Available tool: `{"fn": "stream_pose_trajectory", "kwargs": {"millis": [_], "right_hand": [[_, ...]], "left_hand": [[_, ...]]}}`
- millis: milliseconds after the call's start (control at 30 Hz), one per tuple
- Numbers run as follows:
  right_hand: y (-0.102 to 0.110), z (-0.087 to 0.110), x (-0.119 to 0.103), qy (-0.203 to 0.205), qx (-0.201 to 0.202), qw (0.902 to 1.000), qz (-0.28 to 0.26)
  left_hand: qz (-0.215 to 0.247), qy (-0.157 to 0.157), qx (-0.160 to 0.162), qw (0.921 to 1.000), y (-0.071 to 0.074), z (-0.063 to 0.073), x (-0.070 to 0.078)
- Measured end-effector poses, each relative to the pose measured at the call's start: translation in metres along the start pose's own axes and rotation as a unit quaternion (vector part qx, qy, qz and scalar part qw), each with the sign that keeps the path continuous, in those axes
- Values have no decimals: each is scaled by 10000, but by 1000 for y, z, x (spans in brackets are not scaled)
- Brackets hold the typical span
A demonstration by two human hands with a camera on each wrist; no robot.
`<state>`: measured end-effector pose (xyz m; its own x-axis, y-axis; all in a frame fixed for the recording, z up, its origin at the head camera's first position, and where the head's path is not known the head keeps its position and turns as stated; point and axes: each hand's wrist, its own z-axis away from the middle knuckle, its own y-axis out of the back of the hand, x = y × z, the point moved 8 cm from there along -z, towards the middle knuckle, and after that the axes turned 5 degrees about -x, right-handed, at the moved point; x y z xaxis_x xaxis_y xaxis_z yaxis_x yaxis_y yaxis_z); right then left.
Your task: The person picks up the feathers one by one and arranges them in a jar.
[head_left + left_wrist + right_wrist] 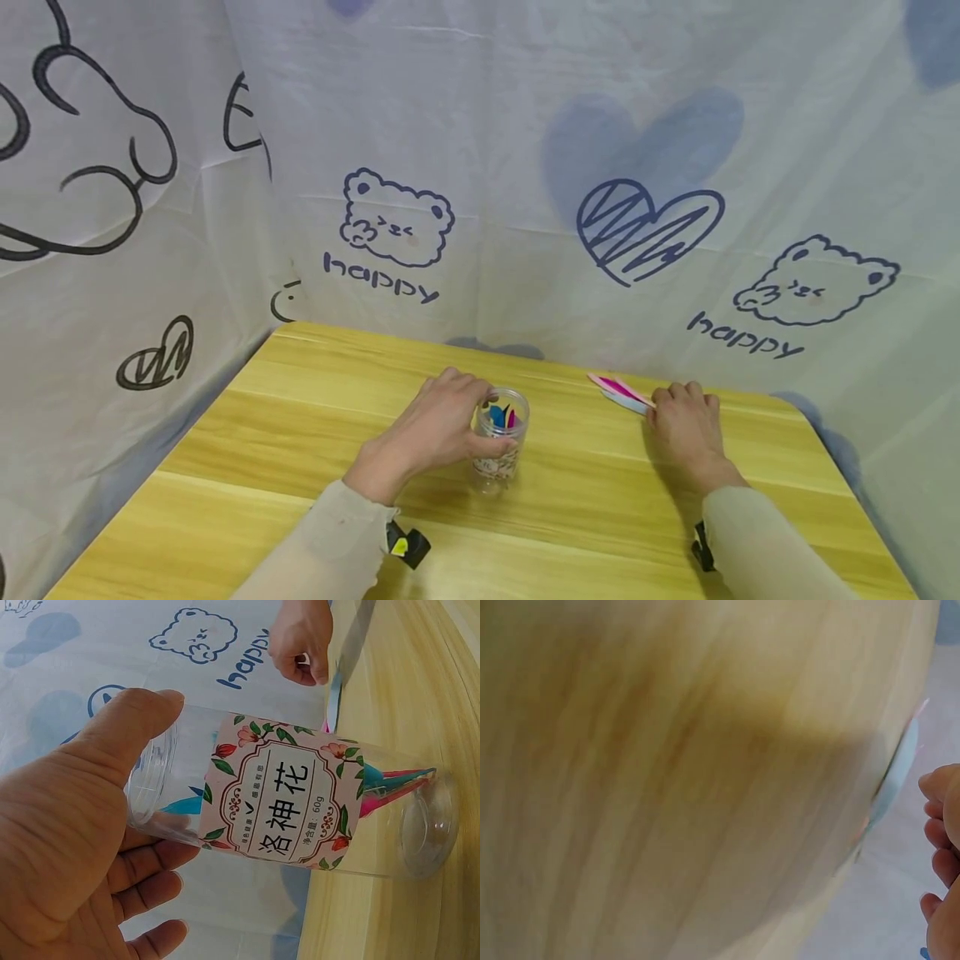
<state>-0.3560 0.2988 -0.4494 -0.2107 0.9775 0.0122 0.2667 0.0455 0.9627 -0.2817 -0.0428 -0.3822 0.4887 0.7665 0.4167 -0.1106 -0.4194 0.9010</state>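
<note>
My left hand [438,429] grips a clear plastic jar [292,802] near its open rim, thumb on one side and fingers on the other. The jar carries a pink floral label [281,795] with Chinese characters and stands upright on the table. Slim pointed blue and magenta pieces [394,784] are inside it; their exact kind is unclear. To the right, my right hand [688,429] is beside several flat, slender pink and pale-blue pieces [622,393] at the far table edge. Its fingers [939,832] curl loosely, apart from the pale-blue piece in the right wrist view.
The table [360,383] has a yellow wood-grain top. Behind it and at the sides hangs a pale cloth [495,192] printed with bears and hearts. A black strap fitting [407,543] sits at my left cuff, another dark one [702,546] at the right.
</note>
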Motion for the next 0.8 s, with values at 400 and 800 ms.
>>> {"fn": "stream_pose_trajectory", "kwargs": {"millis": [400, 800], "right_hand": [[-18, 0, 7, -158, -306, 9994, 51], [-24, 5, 6, -182, -597, 9980, 104]], "left_hand": [[-18, -10, -15, 10000, 0, 1, 0], [-43, -4, -6, 10000, -1, 1, 1]]}}
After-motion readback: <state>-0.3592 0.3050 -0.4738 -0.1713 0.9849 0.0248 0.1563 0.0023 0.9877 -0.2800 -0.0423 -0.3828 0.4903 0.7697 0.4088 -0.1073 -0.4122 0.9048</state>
